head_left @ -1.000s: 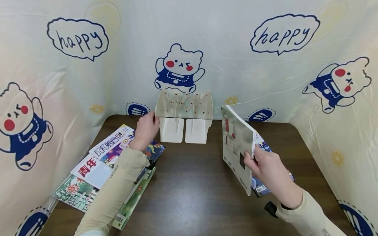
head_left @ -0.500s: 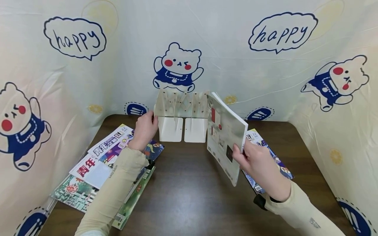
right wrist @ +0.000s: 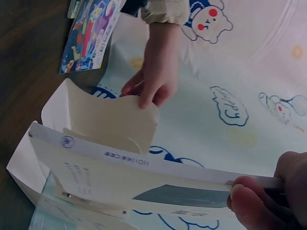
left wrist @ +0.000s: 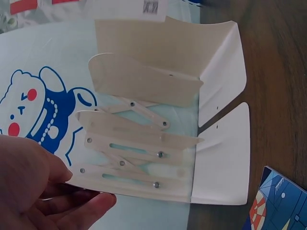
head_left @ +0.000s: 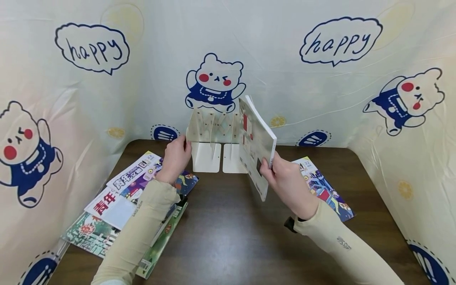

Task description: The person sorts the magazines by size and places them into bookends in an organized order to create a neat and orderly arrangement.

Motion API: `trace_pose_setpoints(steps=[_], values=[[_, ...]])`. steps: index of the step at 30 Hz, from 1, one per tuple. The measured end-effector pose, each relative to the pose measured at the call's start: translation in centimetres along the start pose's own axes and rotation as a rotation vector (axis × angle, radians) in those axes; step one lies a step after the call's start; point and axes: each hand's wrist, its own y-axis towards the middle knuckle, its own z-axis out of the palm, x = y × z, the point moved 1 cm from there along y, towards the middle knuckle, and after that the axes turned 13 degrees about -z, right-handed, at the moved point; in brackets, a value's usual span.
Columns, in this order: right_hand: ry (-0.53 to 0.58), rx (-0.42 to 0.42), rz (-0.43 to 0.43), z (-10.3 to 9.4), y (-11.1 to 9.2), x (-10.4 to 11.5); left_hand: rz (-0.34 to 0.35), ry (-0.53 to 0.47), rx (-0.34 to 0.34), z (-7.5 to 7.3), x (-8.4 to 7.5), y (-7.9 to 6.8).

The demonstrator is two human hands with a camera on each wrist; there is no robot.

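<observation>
A white expandable bookend (head_left: pixel 206 158) with upright dividers stands at the back of the table. At its left side, my left hand (head_left: pixel 174 160) pinches the end plate between thumb and fingers; the left wrist view shows the scissor-like links (left wrist: pixel 149 113) between the dividers. My right hand (head_left: pixel 290 184) grips a pale magazine (head_left: pixel 257 146) by its near edge. The magazine is held upright in front of the bookend's right end and hides part of it. In the right wrist view, its printed spine (right wrist: pixel 124 152) crosses over the bookend's dividers.
Several magazines (head_left: pixel 114 208) lie overlapping at the left, partly under the left forearm. Another colourful magazine (head_left: pixel 325 190) lies at the right, behind the right wrist. A printed cloth (head_left: pixel 278 79) encloses the table (head_left: pixel 221 237) at the back and sides.
My right hand has carried the upright magazine leftward and away from me, over to the bookend's right end, uncovering more of the magazine on the right. The left hand has stayed on the bookend.
</observation>
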Motion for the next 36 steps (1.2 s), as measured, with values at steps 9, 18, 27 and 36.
trace_pose_setpoints(steps=[9,18,27,36], values=[[-0.01,-0.036,0.027,3.1,1.0,-1.8,0.004,-0.007,-0.001,0.0,0.0,0.2],[-0.095,-0.055,0.023,6.3,1.8,-3.5,-0.006,-0.009,-0.004,-0.1,-0.1,0.3],[-0.169,-0.102,-0.007,9.3,1.6,-4.8,-0.017,-0.011,0.007,-0.1,0.0,0.2],[-0.171,-0.076,0.025,11.7,1.3,-5.8,-0.019,-0.016,0.013,0.2,0.2,-0.1]])
